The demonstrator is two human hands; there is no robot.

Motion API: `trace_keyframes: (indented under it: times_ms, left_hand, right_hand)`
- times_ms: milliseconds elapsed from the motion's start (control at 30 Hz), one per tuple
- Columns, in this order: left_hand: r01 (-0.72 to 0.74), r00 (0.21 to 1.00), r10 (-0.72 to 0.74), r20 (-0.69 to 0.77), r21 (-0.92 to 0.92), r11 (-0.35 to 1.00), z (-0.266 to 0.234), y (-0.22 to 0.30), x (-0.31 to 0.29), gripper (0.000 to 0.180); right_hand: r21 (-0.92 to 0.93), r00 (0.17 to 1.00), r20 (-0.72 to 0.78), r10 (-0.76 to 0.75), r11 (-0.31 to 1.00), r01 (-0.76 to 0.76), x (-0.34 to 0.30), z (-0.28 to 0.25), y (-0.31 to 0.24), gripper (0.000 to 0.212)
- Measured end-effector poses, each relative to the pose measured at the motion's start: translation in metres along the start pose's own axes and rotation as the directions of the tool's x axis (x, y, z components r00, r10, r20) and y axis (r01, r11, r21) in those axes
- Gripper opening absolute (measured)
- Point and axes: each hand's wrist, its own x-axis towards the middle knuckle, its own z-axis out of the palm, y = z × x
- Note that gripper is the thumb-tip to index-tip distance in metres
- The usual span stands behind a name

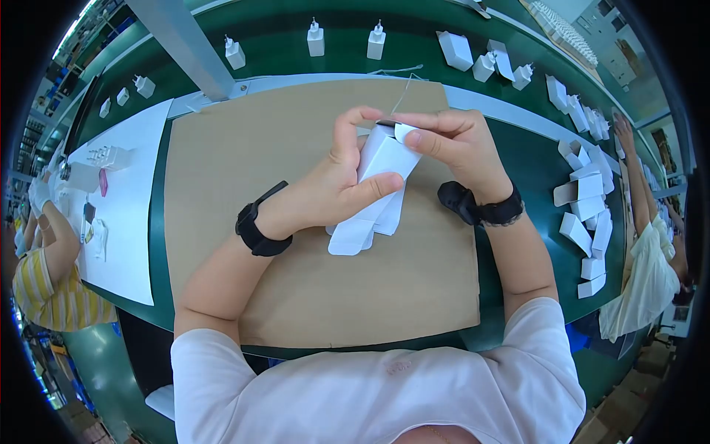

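A small white carton (386, 157) is held at a tilt between my two hands, above a brown cardboard sheet (222, 192). My left hand (333, 189) wraps round its left side, thumb lying across the front face. At the carton's upper end, my right hand (462, 144) has its thumb on a small white flap (404, 132), its fingers reaching over the top edge. White flaps (349, 240) spread open at the lower end. Inside the carton is hidden from this angle. Each wrist wears a black band.
White pump bottles (316, 38) stand spaced along the green belt (281, 44) beyond a grey post (181, 44). Several open white cartons (588, 194) lie heaped on the right. Co-workers sit at both sides; a white sheet (122, 244) with small items covers the left.
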Motion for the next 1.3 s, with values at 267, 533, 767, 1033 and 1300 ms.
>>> trace_keyframes:
  times_ms: [267,533,767,1033,1300]
  left_hand:
    - [-0.012,0.997,0.01,-0.076,-0.025,1.0,-0.011,0.004,-0.006,0.068]
    - [0.128,0.962,-0.087,-0.257,0.147,0.981,-0.021,0.006,-0.004,0.074]
    - [0.354,0.93,-0.308,-0.199,0.712,0.607,-0.023,0.008,-0.024,0.079]
    - [0.513,0.849,-0.419,-0.321,0.317,0.798,-0.016,0.023,0.002,0.063]
    - [0.181,0.902,0.015,-0.431,0.41,0.894,-0.006,0.009,-0.006,0.019]
  right_hand:
    - [0.029,1.0,0.023,0.006,1.0,-0.007,0.005,0.014,-0.001,0.025]
    - [-0.19,0.981,0.171,-0.091,0.974,0.124,0.03,0.014,-0.01,0.033]
    - [-0.87,0.741,-0.023,-0.671,0.379,0.317,0.115,-0.004,0.028,0.038]
    - [-0.658,0.953,-0.084,-0.292,0.734,0.167,0.026,0.011,0.022,0.026]
    - [-0.31,0.959,-0.191,-0.209,0.94,0.143,0.015,0.032,0.018,0.043]
